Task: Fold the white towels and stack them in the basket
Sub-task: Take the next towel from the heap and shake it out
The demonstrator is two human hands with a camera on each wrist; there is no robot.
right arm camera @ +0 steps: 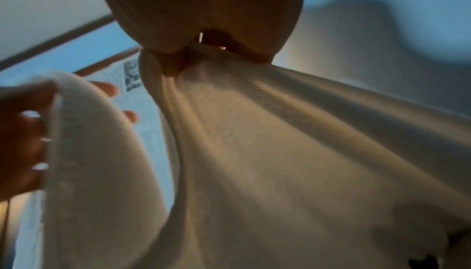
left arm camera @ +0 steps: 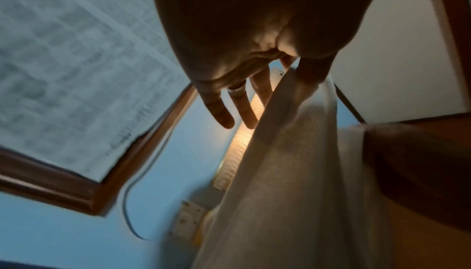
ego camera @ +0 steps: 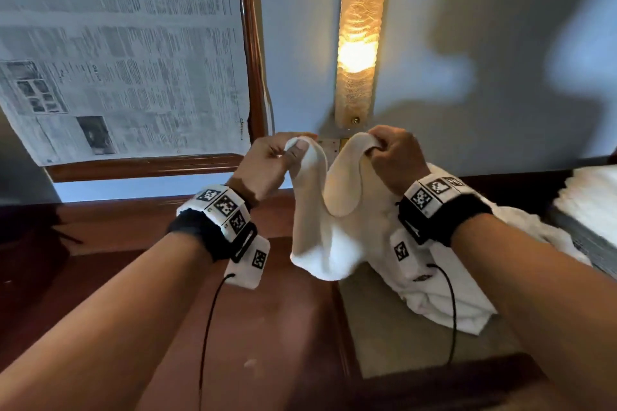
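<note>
- Your left hand (ego camera: pixel 267 160) pinches one top corner of the white towel (ego camera: pixel 329 210) between thumb and forefinger; its other fingers are spread.
- Your right hand (ego camera: pixel 394 153) curls its fingers round the opposite corner, so the towel hangs open above the tabletop (ego camera: pixel 267 327), probably for folding.

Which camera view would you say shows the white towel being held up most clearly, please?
The head view: it shows the white towel whole, the left hand and right hand each pinching its top edge. The left wrist view shows only one hanging strip; the right wrist view only close, shadowed folds.
</note>
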